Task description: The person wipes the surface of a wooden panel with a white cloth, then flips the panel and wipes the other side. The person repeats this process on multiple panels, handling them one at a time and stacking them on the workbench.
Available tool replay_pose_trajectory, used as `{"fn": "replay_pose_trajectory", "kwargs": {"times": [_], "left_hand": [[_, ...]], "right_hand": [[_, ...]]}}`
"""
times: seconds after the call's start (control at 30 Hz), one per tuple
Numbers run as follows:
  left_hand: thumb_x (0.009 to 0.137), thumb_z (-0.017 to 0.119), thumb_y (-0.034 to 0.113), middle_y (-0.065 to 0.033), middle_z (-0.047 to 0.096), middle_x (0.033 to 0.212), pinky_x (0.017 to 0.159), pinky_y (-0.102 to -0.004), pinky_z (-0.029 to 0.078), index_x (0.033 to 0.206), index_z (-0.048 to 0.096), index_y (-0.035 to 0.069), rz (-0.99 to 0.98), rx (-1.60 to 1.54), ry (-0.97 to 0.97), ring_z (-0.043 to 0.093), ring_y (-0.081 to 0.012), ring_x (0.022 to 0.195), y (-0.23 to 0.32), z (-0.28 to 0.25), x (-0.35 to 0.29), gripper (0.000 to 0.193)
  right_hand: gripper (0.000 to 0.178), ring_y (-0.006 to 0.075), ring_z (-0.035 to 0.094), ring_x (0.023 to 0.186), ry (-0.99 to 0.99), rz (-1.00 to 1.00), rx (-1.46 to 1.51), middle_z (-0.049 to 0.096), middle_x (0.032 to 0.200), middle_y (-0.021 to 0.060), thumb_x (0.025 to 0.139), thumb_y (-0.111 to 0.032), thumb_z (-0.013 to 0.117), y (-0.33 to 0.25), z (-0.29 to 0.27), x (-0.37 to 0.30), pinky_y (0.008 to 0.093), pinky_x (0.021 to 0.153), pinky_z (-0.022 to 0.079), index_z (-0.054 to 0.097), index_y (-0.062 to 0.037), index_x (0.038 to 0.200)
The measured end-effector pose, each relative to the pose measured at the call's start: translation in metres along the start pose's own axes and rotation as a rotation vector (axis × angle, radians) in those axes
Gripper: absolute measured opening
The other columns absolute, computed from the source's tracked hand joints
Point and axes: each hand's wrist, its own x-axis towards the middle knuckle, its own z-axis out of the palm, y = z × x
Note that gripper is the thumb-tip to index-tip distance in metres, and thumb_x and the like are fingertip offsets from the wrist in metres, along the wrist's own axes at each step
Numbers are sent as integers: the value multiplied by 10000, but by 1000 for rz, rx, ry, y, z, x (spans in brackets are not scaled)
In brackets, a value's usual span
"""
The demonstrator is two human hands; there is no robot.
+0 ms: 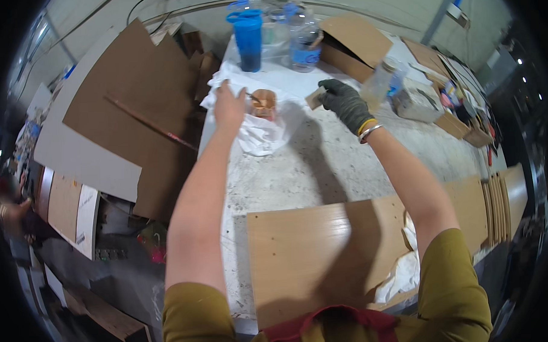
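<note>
My left hand (229, 109), bare, reaches over a crumpled white plastic bag (264, 141), its thumb and a finger apart. Just right of it stands a small clear tub of orange-brown paste (263, 104), with a thin stick or spatula (253, 97) leaning in it. Whether my fingertips touch the bag is hard to make out. On the other side my right hand (347, 105), in a dark grey work glove, pinches a small flat beige scraper-like piece (315, 98) above the worktable (286, 176).
A wooden panel (313, 248) lies along the near edge. At the back are a blue tumbler (248, 42), a water bottle (306, 46) and an opened cardboard box (357, 44). To the right stand a jar (379, 83) and a plastic tub (417, 99). Large cardboard (121, 116) leans at left.
</note>
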Motion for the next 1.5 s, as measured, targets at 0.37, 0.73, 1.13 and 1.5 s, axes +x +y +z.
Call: {"fn": "replay_pose_trajectory", "kwargs": {"times": [0.37,0.73,1.13,1.5], "left_hand": [[915,603,358,-212,563,1275,992,-435,428,1260,520,-9,548,-18,-713,538,-349,1187,206,-39,-202,511],[843,666,394,-175,556,1210,1024,-512,357,1105,596,30,935,-26,-742,465,-382,1224,339,55,-431,454],[848,692,297,-186,498,1357,1070,-483,327,1304,510,28,177,-98,-236,413,-378,1303,224,-70,-416,560],[709,722,236,-130,513,1225,941,-482,390,1258,562,153,240,-54,-311,485,-330,1156,196,-73,-473,577]], "right_hand": [[395,313,664,930,-463,210,1624,656,1048,182,927,-224,610,34,-120,-144,500,948,515,534,55,1196],[375,335,652,902,-366,227,1484,648,978,186,902,-234,653,62,-233,-231,523,950,498,574,59,1121],[449,265,642,983,-541,137,1210,642,1150,122,900,-287,656,-5,-149,-218,407,863,543,570,-9,1242],[381,239,632,1019,-1019,-818,33,653,1126,130,863,-230,672,-179,88,-288,349,887,499,626,-58,1199]]}}
